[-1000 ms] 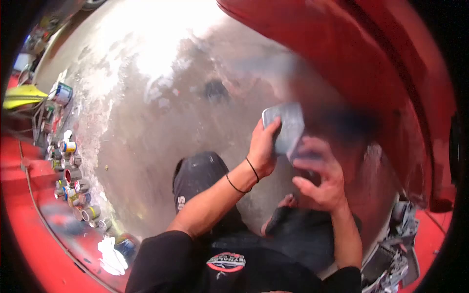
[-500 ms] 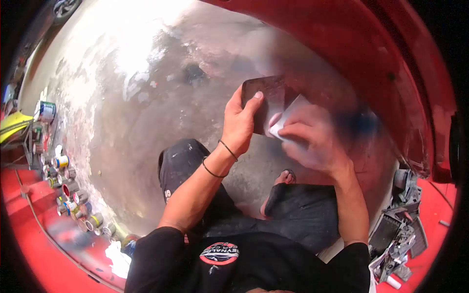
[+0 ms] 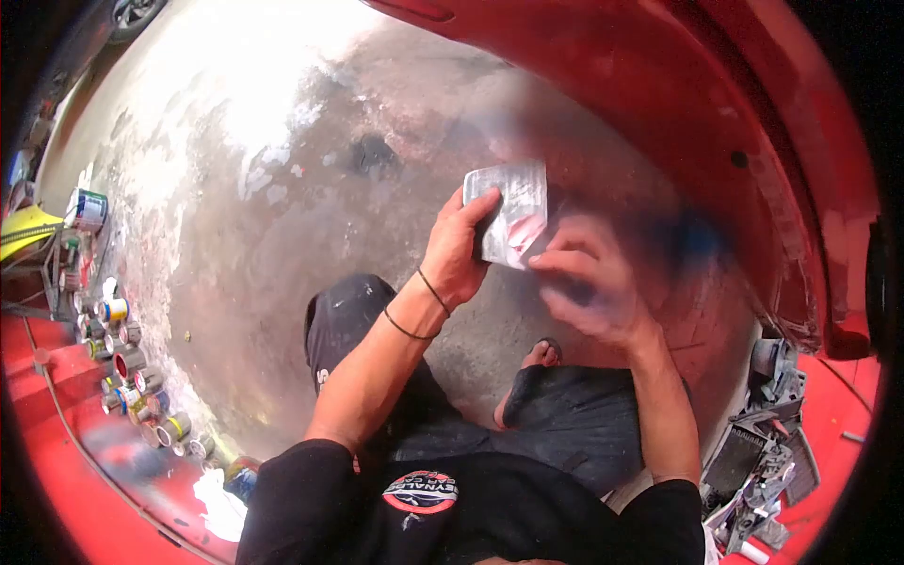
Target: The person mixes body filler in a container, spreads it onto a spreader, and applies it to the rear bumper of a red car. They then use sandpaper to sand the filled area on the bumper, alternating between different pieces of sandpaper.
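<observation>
My left hand [image 3: 459, 243] grips a flat rectangular plate [image 3: 513, 193] by its left side, with the thumb over its pale, smeared face. A pinkish patch [image 3: 525, 232] lies on the lower right of that face. Just right of the plate is my right hand [image 3: 593, 282], its fingers curled and partly blurred, the fingertips close to the plate's lower right corner. Whether those fingers hold anything is too blurred to tell.
A red car body panel [image 3: 659, 85] curves across the upper right. Several paint cans [image 3: 129, 363] line the left side. Grey scrap parts [image 3: 763, 457] are piled at the lower right. The concrete floor [image 3: 264, 254] is stained. A wheel [image 3: 135, 17] shows at the upper left.
The plate's face has turned from dark to pale and smeared. The white sheet-like piece between the hands no longer stands out at my right fingers. My right hand has shifted slightly down and left.
</observation>
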The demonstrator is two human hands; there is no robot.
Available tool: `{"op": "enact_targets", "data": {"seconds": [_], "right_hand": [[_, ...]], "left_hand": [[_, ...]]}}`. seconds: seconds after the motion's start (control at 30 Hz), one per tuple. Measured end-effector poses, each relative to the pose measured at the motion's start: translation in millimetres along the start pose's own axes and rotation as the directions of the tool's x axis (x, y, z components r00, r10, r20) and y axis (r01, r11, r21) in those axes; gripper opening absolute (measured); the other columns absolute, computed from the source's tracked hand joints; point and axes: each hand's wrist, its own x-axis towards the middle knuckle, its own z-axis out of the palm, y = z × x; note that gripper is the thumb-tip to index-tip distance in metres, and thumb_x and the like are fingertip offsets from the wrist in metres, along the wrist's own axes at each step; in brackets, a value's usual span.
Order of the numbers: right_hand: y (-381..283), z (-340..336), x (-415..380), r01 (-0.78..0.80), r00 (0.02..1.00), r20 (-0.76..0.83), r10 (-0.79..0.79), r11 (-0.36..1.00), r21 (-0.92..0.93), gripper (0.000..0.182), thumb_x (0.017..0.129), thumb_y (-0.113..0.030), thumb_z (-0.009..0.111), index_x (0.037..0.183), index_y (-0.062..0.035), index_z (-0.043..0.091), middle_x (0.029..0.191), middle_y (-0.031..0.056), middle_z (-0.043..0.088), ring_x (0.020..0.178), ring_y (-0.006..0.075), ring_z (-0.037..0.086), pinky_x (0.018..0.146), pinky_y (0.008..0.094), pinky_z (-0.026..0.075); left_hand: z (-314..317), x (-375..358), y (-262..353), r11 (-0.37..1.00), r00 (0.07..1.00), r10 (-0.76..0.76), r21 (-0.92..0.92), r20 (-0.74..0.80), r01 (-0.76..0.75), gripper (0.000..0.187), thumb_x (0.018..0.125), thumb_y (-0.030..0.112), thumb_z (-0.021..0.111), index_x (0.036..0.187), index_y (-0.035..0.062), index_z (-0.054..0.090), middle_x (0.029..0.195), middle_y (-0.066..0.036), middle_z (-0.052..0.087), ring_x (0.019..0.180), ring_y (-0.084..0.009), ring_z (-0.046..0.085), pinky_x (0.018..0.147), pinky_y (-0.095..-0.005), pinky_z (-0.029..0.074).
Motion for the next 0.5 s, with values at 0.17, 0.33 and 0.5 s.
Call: {"op": "enact_targets", "data": {"seconds": [0.17,0.33,0.5], "right_hand": [[10.7,-23.6,-5.5,-0.019,1.0,0.003,0.02,0.978,-0.209,0.044,0.073,-0.004,0.084,0.116,-0.0155,0.083,0.122,0.0059,0.07,0.124,0.0313,0.064,0.112,0.048,0.05],[-23.0,-25.2,8.5,0.132,0.99,0.093,-0.108,0.941,-0.311,0.045,0.071,-0.014,0.086,0.116,-0.0165,0.081,0.127,0.0027,0.072,0.128,0.0298,0.064,0.114,0.0544,0.047],[-34.0,-2.4,13.1,0.167,0.978,0.176,-0.114,0.931,-0.326,0.045,0.072,-0.02,0.085,0.117,-0.0158,0.08,0.124,0.0024,0.071,0.129,0.0282,0.062,0.114,0.0567,0.045]], "left_hand": [[-3.0,-6.3,23.9,0.977,0.999,0.045,0.207,0.004,-0.044,0.035,0.109,0.016,0.068,0.141,0.0022,0.064,0.123,-0.008,0.075,0.11,-0.0197,0.074,0.095,-0.0365,0.062],[-13.8,-6.4,31.8,0.876,0.986,0.109,0.457,0.123,-0.154,0.04,0.107,0.016,0.072,0.144,0.0014,0.066,0.125,-0.004,0.074,0.11,-0.0131,0.069,0.098,-0.0317,0.057],[-11.4,-12.1,35.9,0.832,0.984,0.088,0.533,0.152,-0.157,0.037,0.107,0.015,0.072,0.141,0.0017,0.067,0.122,-0.003,0.075,0.108,-0.0125,0.069,0.095,-0.0304,0.057]]}}
